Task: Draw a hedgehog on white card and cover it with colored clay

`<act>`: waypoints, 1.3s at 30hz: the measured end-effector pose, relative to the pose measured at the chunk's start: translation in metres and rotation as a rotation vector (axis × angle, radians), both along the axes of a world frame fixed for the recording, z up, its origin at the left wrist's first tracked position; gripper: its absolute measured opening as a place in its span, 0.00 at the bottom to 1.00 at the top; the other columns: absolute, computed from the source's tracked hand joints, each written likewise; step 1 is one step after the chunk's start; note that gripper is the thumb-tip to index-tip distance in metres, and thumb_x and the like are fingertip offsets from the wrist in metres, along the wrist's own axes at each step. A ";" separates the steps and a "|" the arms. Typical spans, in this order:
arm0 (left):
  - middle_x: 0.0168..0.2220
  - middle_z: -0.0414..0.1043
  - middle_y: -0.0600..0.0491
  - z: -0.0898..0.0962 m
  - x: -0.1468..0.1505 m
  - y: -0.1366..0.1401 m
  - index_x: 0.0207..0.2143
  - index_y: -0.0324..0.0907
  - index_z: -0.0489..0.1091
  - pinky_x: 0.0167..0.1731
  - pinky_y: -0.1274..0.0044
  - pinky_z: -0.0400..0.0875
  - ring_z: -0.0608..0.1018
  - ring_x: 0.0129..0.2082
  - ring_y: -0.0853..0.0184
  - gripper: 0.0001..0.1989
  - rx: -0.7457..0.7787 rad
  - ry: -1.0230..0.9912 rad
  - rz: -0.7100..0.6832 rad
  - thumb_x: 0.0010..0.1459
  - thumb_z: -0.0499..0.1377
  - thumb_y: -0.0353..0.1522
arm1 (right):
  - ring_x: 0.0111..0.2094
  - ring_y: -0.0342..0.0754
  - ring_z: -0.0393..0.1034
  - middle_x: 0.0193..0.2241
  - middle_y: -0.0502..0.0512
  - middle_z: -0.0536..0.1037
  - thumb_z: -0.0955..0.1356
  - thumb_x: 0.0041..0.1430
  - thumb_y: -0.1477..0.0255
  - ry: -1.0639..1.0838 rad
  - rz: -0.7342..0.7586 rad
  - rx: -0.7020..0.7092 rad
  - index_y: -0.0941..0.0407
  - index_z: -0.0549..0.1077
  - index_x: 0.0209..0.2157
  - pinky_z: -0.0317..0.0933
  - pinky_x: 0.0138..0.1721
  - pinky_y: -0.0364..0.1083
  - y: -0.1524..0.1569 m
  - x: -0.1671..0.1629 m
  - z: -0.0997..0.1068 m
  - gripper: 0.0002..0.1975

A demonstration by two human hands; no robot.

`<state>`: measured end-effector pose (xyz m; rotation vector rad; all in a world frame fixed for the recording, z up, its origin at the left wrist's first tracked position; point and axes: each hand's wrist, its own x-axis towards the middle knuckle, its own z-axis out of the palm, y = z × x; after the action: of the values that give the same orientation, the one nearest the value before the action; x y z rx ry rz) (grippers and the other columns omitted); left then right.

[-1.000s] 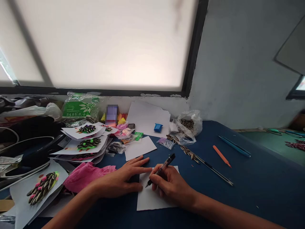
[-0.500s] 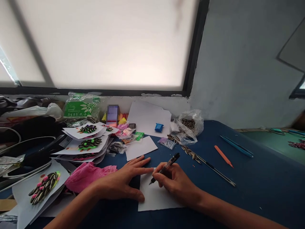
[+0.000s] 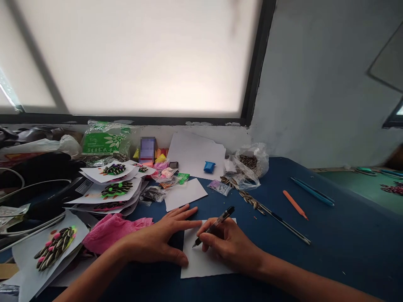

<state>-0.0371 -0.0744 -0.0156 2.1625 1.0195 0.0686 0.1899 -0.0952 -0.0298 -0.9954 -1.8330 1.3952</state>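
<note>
A small white sheet of paper [image 3: 201,264] lies on the dark blue tabletop in front of me. My right hand [image 3: 228,243] grips a black pen [image 3: 217,222] and rests on the sheet, the pen's tip pointing down at the paper's left half. With fingers spread, my left hand [image 3: 163,239] lies flat, its thumb and index finger over the paper's left edge. No mark can be made out on the sheet. Beside my left wrist is a crumpled pink cloth [image 3: 110,233].
Sheets with sunflower-seed pictures [image 3: 55,247] lie at left. Behind are a green seed bag [image 3: 100,142], a blue packet [image 3: 209,167] and a plastic bag of seeds [image 3: 248,161]. Tweezers [image 3: 283,224], an orange pen-like stick [image 3: 295,204] and a blue pen [image 3: 311,191] lie at right.
My right hand and the pen have shifted slightly left, with the tip a little lower on the sheet. My left hand stays spread at the paper's edge.
</note>
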 end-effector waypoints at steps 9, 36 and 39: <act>0.71 0.35 0.57 0.007 0.003 -0.002 0.64 0.62 0.51 0.64 0.53 0.37 0.35 0.69 0.50 0.43 -0.002 0.014 -0.018 0.49 0.66 0.51 | 0.31 0.46 0.72 0.27 0.53 0.78 0.66 0.62 0.67 -0.019 0.005 0.053 0.58 0.76 0.34 0.62 0.35 0.44 -0.001 0.000 -0.002 0.10; 0.71 0.34 0.58 0.005 0.002 -0.001 0.64 0.63 0.50 0.64 0.53 0.36 0.34 0.69 0.49 0.45 0.016 -0.003 -0.031 0.47 0.67 0.52 | 0.32 0.47 0.73 0.27 0.52 0.78 0.67 0.61 0.67 -0.020 -0.001 0.057 0.57 0.77 0.31 0.64 0.37 0.44 -0.001 -0.001 -0.001 0.10; 0.71 0.34 0.59 0.005 0.002 -0.002 0.64 0.63 0.50 0.64 0.53 0.36 0.35 0.69 0.49 0.45 0.017 0.000 -0.031 0.48 0.67 0.51 | 0.33 0.47 0.73 0.27 0.52 0.78 0.66 0.61 0.67 -0.028 0.006 0.056 0.58 0.77 0.32 0.64 0.37 0.44 0.000 -0.001 -0.001 0.10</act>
<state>-0.0350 -0.0761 -0.0104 2.1927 0.9882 0.0631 0.1886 -0.0955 -0.0305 -0.9865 -1.8864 1.3326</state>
